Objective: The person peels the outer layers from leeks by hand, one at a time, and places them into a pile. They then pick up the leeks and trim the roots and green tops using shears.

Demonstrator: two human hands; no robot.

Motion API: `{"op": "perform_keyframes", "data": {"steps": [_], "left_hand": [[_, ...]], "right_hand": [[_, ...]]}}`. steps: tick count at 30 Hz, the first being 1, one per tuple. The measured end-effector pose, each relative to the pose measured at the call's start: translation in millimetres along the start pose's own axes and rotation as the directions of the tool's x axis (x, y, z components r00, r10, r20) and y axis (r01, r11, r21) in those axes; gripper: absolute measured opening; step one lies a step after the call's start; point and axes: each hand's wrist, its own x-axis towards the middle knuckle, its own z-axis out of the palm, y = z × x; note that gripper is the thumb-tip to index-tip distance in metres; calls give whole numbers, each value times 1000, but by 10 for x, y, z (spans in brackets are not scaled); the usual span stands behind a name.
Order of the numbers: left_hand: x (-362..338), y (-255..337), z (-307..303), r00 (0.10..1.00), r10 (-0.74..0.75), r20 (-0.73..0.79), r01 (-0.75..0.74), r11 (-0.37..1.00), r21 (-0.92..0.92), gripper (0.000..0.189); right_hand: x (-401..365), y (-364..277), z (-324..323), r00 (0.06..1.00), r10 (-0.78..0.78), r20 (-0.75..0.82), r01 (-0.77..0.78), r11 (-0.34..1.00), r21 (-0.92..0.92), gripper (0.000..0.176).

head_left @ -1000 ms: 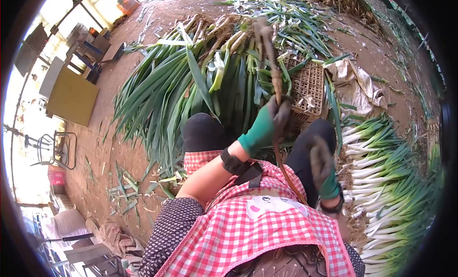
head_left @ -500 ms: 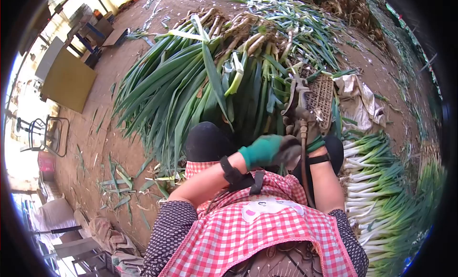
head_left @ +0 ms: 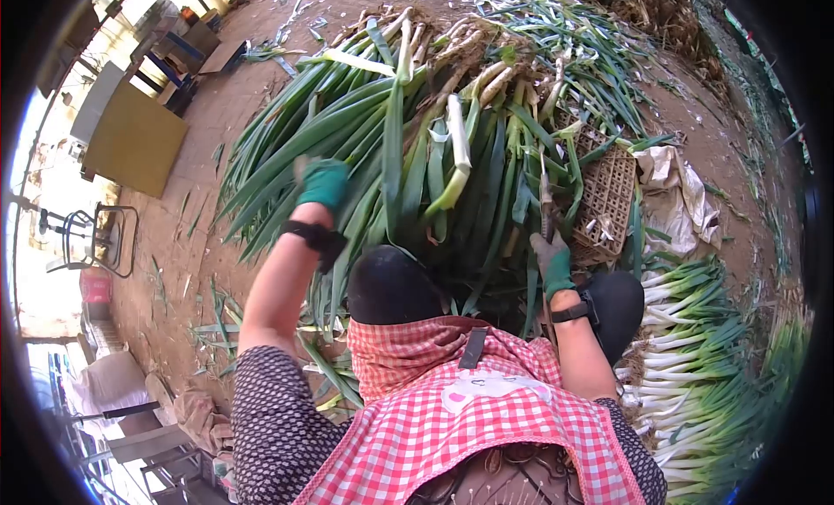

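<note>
My left hand point(head_left: 321, 183), in a green glove with grey fingers, is over the leaves on the left of a big heap of long green onions point(head_left: 347, 122). Motion blurs its fingers, and nothing shows clearly in them. My right hand point(head_left: 553, 260), gloved the same way, is closed around a slim metal air gun point(head_left: 546, 192) pointing away from me. The air gun's tip is against the heap's right side, by a cut, pale green onion stalk point(head_left: 458, 140). My hand hides its grip.
A brown plastic crate point(head_left: 599, 192) lies right of the air gun, a pale cloth point(head_left: 678, 192) beyond it. Cleaned green onions point(head_left: 686, 357) lie in a row at my right. Leaf scraps point(head_left: 217, 318) litter the dirt floor. A yellow-brown panel point(head_left: 135, 140) and metal chair frame point(head_left: 113, 235) stand left.
My left hand has swung from beside the right hand out to the left, over the leaves. My right hand has turned the air gun forward. The view has shifted slightly.
</note>
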Motion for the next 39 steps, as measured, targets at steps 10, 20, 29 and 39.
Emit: {"op": "perform_keyframes", "data": {"steps": [10, 20, 29, 39], "left_hand": [[-137, 371, -204, 951, -200, -235, -44, 664, -746, 48], [8, 84, 204, 716, -224, -661, -47, 930, -366, 40], [-1740, -515, 1248, 713, -22, 700, 686, -180, -705, 46], [-1291, -261, 2594, 957, -141, 252, 261, 798, -544, 44]], "right_hand": [[276, 294, 264, 989, 26, -148, -105, 826, -555, 75], [691, 255, -160, 932, 20, -362, -184, 886, -426, 55], [1591, 474, -665, 971, 97, -220, -229, 645, -729, 58], [567, 979, 162, 977, 210, -45, -212, 977, -35, 23]]}}
